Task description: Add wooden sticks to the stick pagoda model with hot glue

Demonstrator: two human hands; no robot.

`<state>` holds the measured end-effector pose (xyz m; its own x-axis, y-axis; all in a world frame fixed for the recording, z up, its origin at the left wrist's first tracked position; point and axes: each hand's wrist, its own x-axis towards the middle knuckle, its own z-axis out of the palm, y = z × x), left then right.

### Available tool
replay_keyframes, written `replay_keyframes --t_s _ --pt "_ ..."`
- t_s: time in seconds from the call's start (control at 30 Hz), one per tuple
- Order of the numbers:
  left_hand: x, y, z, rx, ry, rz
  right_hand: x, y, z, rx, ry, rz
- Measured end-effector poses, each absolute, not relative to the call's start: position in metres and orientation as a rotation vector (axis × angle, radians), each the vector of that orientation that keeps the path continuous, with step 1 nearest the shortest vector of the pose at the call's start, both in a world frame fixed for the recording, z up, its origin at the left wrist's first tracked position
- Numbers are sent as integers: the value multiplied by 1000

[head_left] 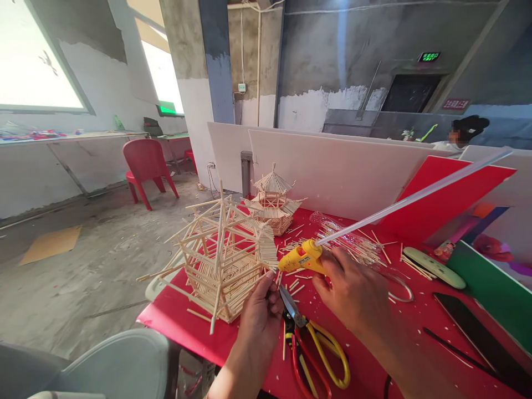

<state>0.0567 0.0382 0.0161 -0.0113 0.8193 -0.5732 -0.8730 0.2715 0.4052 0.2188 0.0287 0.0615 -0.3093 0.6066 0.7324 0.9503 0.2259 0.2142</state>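
My right hand (353,288) grips a yellow glue gun (300,259) with a long clear glue stick (415,194) rising from its back. Its nozzle points left, close to the fingertips of my left hand (261,310). Those fingers are pinched together at the lower right edge of an open pavilion frame (222,255) made of thin wooden sticks; whatever they hold is too small to make out. Behind it stands a smaller stick pavilion (273,199) with a tiered roof. Below the glue gun lie red-handled pliers or cutters (297,354) and yellow-handled scissors (332,349).
Loose sticks (353,244) and a clear wrapper lie on the red table (366,354). At right are a green case (434,267), a black phone-like slab (469,332) and a green board (494,293). White panels (332,172) border the back; a person (461,133) is beyond.
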Motion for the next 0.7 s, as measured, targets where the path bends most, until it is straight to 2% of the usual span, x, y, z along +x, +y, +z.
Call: replay_keyframes --t_s 0.7 --pt "57 40 8 -1 812 1387 219 30 62 -1448 -1997 -902"
